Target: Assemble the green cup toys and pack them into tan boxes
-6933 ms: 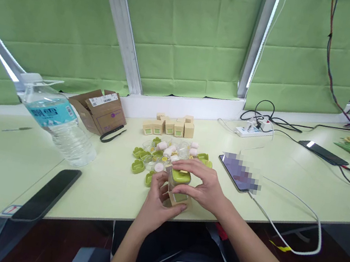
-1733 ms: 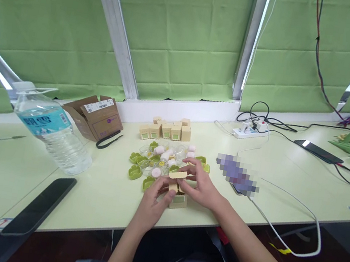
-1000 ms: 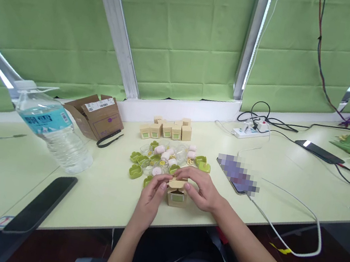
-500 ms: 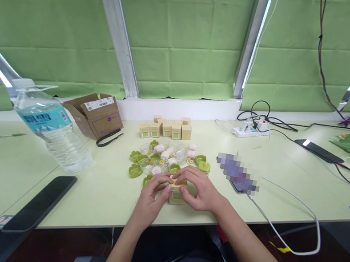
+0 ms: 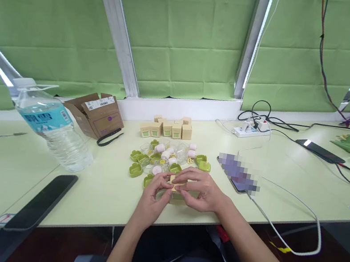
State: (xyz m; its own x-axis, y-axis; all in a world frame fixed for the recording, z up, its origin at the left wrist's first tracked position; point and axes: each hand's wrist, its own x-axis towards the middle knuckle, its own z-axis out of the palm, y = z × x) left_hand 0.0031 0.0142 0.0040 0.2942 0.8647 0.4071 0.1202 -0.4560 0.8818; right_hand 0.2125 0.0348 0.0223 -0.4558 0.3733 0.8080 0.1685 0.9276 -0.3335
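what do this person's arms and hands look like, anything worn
The bare, ungloved left hand and bare, ungloved right hand have fingers with no visible rings. Both forearms are bare, without watch or bracelet; whether sleeves begin higher up can't be told.

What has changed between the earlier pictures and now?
The right hand has let go of the green-topped jar, now out of sight. The small box's raised flap has come down, and the left hand and right hand both touch the box. The bottle, brown carton and row of boxes stayed put.
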